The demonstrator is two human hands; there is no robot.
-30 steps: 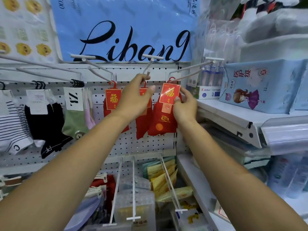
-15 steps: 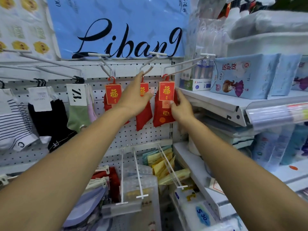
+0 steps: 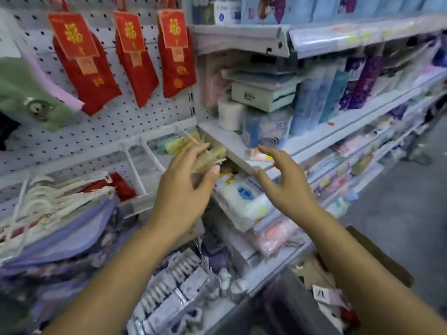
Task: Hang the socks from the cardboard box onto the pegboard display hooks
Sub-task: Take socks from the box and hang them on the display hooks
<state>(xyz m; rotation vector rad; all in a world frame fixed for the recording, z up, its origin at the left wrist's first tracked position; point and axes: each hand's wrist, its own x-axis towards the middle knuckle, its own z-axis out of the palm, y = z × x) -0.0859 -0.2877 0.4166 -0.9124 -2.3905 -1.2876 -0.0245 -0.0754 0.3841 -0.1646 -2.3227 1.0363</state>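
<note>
Red socks (image 3: 87,76), three pairs, hanging on pegboard (image 3: 145,117). Left hand (image 3: 183,189) and right hand (image 3: 283,184): spread, empty. Risk: reaching for cardboard box (image 3: 377,257) may snag lower hooks (image 3: 133,168).

Even bright light, motion blur, wide-angle warping

Three hanging socks (image 3: 140,73) are recorded as red with gold marks. Their cards (image 3: 72,35) are red with gold characters. The pegboard (image 3: 135,122) is noted as white, dotted with dark holes. A green sock (image 3: 26,95) and a lilac sock (image 3: 55,90) are observed at the left. The cardboard box (image 3: 377,255) is brown. A white pack (image 3: 242,201) is marked with a blue label.
</note>
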